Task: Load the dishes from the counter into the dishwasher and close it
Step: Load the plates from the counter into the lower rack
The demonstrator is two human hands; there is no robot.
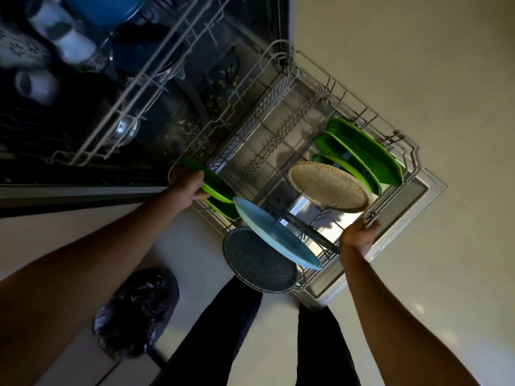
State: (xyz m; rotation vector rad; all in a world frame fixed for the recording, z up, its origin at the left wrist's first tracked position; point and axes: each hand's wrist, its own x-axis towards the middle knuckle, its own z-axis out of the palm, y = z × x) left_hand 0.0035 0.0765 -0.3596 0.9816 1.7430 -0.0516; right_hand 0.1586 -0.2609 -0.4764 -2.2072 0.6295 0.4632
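Observation:
The dishwasher's lower rack (281, 87) is pulled out over the open door (423, 188). Standing in it are several green plates (365, 151), a beige speckled plate (330, 186), a light blue plate (276, 235) and a dark speckled plate (259, 260). My left hand (188, 183) grips the rack's left front corner beside a green plate (216, 188). My right hand (358, 235) grips the rack's front rim at the right. The upper rack (131, 87) sits above, holding a blue bowl (106, 9), cups and glasses.
A dark plastic bag (138, 310) lies on the pale floor at the lower left. My dark trousers (239, 330) stand just in front of the open door. Pale floor (418, 65) spreads to the right of the dishwasher.

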